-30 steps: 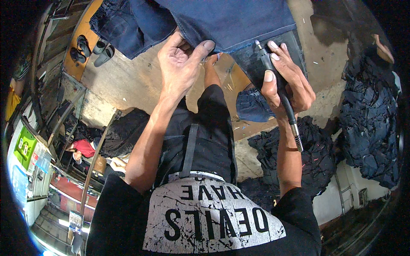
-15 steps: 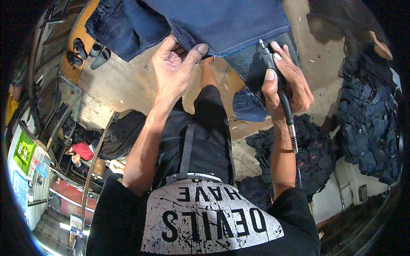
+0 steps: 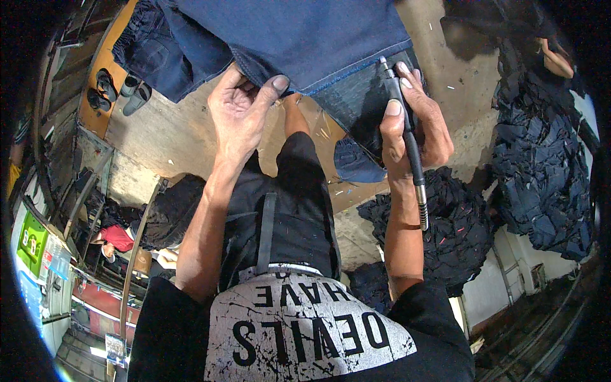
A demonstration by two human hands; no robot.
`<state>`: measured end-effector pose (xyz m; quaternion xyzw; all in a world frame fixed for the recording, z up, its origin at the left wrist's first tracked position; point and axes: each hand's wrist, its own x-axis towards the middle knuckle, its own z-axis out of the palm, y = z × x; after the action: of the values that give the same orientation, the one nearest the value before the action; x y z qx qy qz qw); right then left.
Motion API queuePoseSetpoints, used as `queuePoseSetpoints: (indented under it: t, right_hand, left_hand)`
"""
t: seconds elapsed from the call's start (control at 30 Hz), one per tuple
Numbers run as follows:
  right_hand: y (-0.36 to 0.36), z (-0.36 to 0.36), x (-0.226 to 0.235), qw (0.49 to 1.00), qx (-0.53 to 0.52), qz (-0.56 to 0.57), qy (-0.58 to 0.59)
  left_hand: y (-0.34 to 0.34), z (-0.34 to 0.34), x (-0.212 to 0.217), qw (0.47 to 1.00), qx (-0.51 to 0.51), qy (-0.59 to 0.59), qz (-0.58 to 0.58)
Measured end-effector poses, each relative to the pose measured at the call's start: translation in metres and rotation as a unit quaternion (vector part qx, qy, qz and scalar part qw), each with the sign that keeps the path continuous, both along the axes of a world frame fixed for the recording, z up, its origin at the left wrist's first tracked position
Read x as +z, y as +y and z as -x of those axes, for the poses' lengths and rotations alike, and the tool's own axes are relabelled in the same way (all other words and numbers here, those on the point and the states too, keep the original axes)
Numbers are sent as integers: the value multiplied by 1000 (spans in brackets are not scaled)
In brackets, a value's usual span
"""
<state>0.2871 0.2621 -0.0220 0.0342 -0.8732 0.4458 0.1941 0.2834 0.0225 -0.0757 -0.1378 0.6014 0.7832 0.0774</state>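
Pinching denim edge (image 3: 334,77): left hand (image 3: 240,113); right hand (image 3: 425,124) apart.

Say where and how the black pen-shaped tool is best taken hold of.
Probably by its slim barrel, from the right, as the right hand does: the long tool slants, tip near the blue cloth, spring toward the wearer, leaving both ends clear.

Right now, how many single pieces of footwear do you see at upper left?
4: left of the blue garment, two black sandals and, just right of them, two grey slippers. Others may be hidden.
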Motion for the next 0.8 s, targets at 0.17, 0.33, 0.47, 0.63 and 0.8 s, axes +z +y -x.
queuePoseSetpoints:
  t: [0.17, 0.33, 0.47, 0.63, 0.8]
  right_hand:
    - [2, 1, -1, 1000, -24, 5, 2]
    - [1, 1, -2, 1000, -18, 9, 7]
    - [0, 1, 0, 1000, 10, 7, 9]
    - [-2, -1, 3, 998, 54, 12, -3]
    - [-1, 0, 2, 992, 123, 12, -7]
  left_hand:
    - [1, 0, 0, 1000, 1, -14, -7]
    - [1, 0, -2, 1000, 2, 1, -4]
    - [1, 0, -2, 1000, 6, -5, -14]
    - [1, 0, -2, 999, 12, -27, -36]
    - [2, -1, 1, 1000, 2, -20, -4]
